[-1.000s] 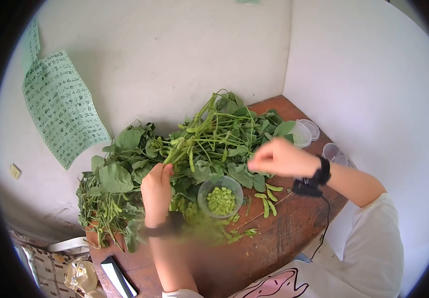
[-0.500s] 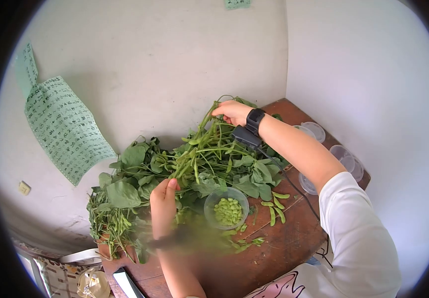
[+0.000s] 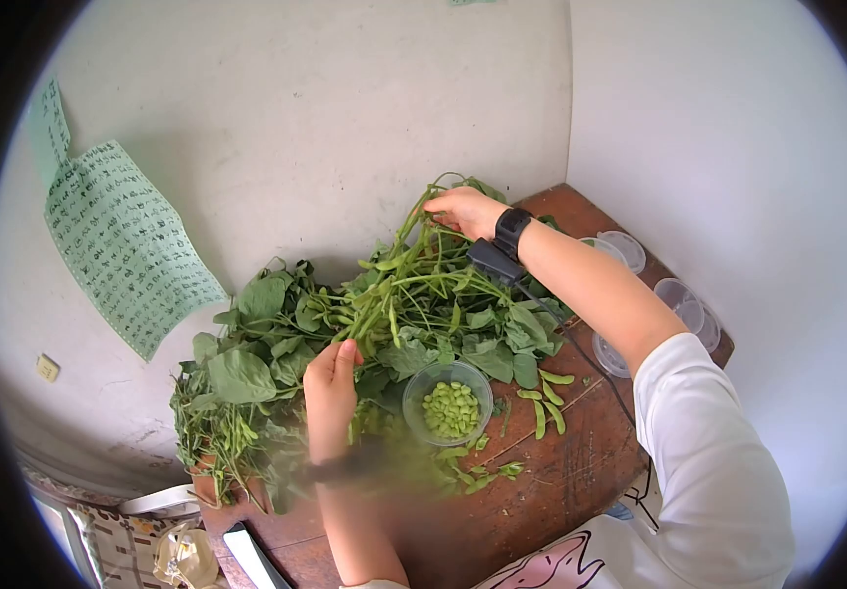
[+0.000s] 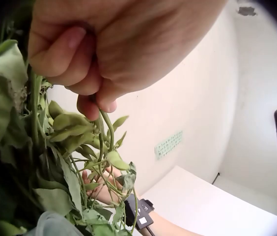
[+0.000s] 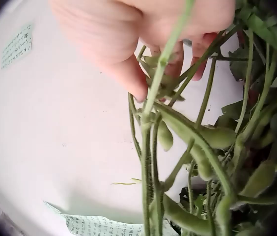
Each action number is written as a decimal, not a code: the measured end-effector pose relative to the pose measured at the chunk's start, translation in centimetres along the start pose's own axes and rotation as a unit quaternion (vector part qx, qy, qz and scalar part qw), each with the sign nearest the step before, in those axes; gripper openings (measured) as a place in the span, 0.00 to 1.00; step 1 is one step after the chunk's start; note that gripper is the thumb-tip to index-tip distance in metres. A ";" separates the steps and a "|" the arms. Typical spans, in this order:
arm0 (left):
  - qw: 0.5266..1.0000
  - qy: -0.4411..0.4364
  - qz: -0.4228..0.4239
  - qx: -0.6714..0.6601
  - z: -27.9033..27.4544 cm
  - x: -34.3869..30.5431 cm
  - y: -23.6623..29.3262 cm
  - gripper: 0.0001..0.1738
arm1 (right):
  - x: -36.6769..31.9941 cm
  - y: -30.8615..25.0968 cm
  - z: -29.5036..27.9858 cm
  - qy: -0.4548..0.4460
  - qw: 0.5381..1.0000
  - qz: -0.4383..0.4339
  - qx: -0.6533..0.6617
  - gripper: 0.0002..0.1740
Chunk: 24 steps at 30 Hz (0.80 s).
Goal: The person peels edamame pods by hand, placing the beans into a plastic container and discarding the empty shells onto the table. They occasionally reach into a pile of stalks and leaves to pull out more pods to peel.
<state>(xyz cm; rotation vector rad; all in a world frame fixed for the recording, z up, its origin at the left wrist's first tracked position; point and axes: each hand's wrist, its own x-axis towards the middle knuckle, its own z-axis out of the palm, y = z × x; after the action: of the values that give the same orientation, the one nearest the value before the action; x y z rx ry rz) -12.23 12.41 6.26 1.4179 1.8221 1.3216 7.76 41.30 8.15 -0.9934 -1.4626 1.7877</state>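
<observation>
In the head view the left hand holds the lower end of a soybean stalk hung with green pods. Its thumb and fingers close round the stem in the left wrist view. The right hand is at the stalk's far upper end. There, in the right wrist view, thumb and fingers pinch a small soybean pod beside the stem, partly hidden behind it. Below the stalk stands a clear plastic bowl with shelled green beans inside.
Leafy soybean plants heap along the wall on the brown wooden table. Loose pods lie right of the bowl. Clear plastic containers stand at the right edge, a phone at the front left. A cable hangs from the right wrist.
The right hand has gone from beside the bowl up to the stalk's far end and now works among the pods there. The left hand keeps its hold on the stem.
</observation>
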 end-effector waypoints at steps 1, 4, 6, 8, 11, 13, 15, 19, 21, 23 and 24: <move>1.000 0.001 0.006 -0.004 0.0 0.0 0.0 0.21 | 0.2 0.4 0.0 0.000 1.000 -0.001 0.000 0.11; 0.999 0.018 0.019 0.029 0.1 0.1 0.0 0.21 | 0.4 0.7 0.3 0.067 0.996 -0.047 -0.039 0.12; 0.998 0.035 0.036 0.049 0.1 0.2 -0.5 0.21 | -0.1 0.5 0.2 0.101 0.967 -0.088 -0.215 0.16; 0.995 0.050 0.050 0.068 0.1 0.2 -0.5 0.22 | -1.1 -0.8 0.4 0.100 0.900 -0.102 -0.411 0.18; 0.987 0.086 0.059 0.126 -0.3 -0.2 0.1 0.20 | -2.3 -2.8 -0.3 0.050 0.833 -0.101 -0.541 0.20; 0.981 0.098 0.055 0.161 -0.8 -0.3 0.3 0.19 | -2.6 -3.8 -1.8 0.004 0.867 -0.088 -0.491 0.20; 0.982 0.093 0.033 0.160 -1.2 -0.4 0.7 0.18 | -3.1 -4.8 -2.8 -0.082 0.971 0.051 -0.218 0.17; 0.982 0.068 0.057 0.168 -0.8 -0.5 0.7 0.18 | -4.0 -5.5 -3.2 -0.077 0.984 0.071 -0.142 0.15; 0.981 0.066 0.079 0.165 -0.2 -0.6 0.9 0.18 | -3.9 -5.0 -3.0 -0.040 0.991 0.073 -0.106 0.15; 0.977 0.053 0.076 0.190 0.5 -0.8 1.6 0.19 | -3.6 -4.5 -2.5 -0.002 0.994 0.077 -0.071 0.15; 0.977 0.064 0.097 0.181 0.8 -0.9 1.6 0.20 | -3.4 -4.2 -2.2 0.036 0.994 0.076 -0.071 0.15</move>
<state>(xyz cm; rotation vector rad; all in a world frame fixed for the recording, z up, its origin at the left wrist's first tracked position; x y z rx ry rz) -10.49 11.94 7.19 1.7733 2.1393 1.2401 11.44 40.46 12.58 -1.2580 -1.5210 1.7528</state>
